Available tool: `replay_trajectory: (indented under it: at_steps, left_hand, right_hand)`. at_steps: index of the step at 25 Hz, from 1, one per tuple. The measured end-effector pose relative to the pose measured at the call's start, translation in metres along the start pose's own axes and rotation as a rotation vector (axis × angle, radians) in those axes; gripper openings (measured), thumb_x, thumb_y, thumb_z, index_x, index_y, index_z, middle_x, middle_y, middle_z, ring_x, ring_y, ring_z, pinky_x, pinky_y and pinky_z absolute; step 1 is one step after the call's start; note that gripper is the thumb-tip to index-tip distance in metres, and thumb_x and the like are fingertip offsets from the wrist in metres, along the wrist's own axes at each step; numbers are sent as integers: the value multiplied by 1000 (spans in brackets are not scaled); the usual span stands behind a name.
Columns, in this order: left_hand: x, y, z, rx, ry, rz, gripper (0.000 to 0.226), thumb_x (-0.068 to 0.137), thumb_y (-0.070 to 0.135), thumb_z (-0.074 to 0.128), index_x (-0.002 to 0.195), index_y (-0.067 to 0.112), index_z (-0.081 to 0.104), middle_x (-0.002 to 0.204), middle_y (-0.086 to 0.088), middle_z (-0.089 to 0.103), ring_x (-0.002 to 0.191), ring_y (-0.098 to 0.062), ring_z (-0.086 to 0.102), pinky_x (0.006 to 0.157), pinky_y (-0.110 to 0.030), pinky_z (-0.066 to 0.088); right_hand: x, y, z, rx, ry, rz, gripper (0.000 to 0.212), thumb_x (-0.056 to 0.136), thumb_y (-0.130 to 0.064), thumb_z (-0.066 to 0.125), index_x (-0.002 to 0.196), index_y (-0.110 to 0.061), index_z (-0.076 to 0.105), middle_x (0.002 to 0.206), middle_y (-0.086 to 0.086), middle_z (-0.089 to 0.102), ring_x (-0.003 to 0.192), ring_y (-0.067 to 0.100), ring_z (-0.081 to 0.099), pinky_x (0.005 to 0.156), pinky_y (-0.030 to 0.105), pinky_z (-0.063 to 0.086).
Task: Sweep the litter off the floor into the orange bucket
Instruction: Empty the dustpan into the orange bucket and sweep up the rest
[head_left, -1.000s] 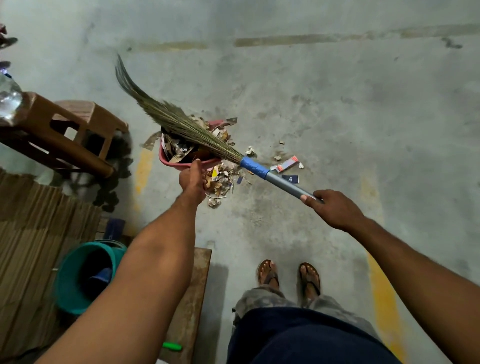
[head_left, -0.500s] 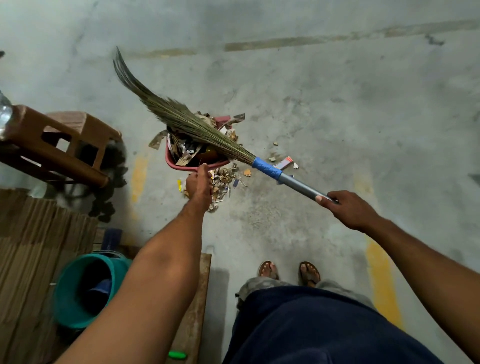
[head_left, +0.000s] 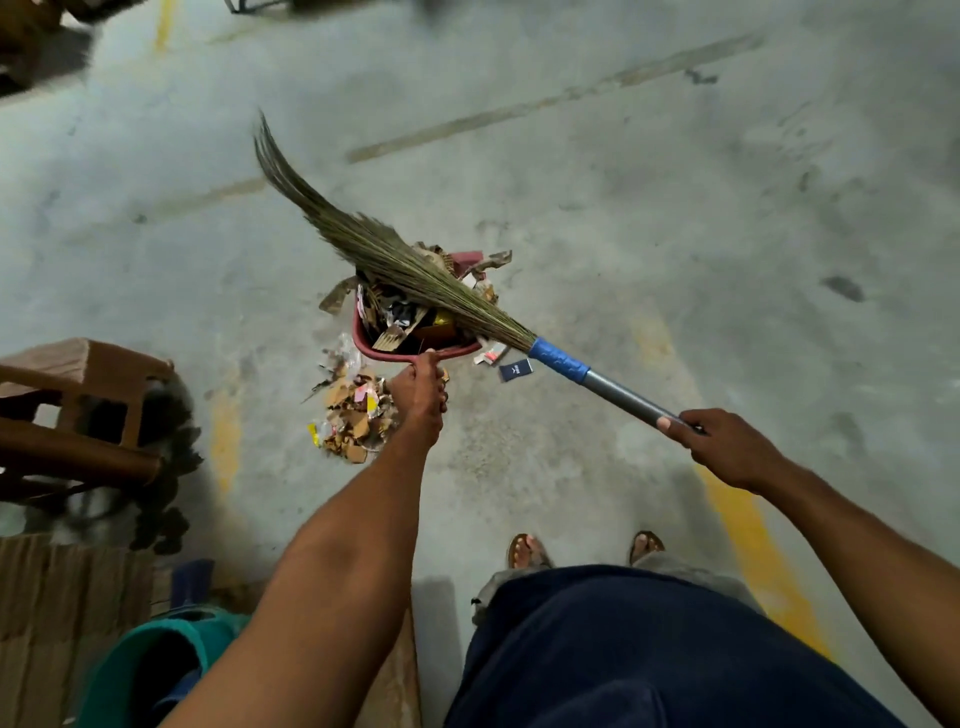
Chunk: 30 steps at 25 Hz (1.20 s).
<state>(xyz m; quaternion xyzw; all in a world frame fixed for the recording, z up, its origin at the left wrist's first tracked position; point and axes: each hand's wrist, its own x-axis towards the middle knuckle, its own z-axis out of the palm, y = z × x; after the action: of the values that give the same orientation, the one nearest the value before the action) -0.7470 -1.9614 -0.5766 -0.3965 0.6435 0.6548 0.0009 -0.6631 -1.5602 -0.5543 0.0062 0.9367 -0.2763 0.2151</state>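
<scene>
Rough grey concrete floor (head_left: 675, 208) fills the frame. The broom (head_left: 467, 306) slants across centre, its stiff grass bristles lying over the orange bucket (head_left: 410, 356), probably to pack scraps down. The right hand (head_left: 727, 447), centre right, wraps the smooth metal shaft. The left hand (head_left: 421, 395) grips the crammed plastic bucket's near rim, seemingly to steady it. Torn cardboard litter (head_left: 353, 415) lies just lower left.

One broom (head_left: 415, 275), one orange bucket (head_left: 395, 355), one heap of litter (head_left: 353, 415), one dark blue packet (head_left: 516, 370) loose. Two hands out front: left hand (head_left: 421, 395), right hand (head_left: 722, 447). Two sandalled feet (head_left: 527, 552), one brown stool (head_left: 93, 384), one teal tub (head_left: 130, 660)
</scene>
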Motion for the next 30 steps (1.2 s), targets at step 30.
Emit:
replay_trajectory:
  at_steps: [30]
  left_hand:
    - [-322, -51, 643, 363, -717, 122, 30, 87, 30, 69, 70, 9, 57, 59, -2, 49, 45, -15, 38, 44, -25, 29]
  right_hand:
    - [-213, 481, -214, 300, 475, 606, 67, 93, -77, 40, 66, -16, 54, 58, 2, 58, 54, 21, 57, 54, 33, 37]
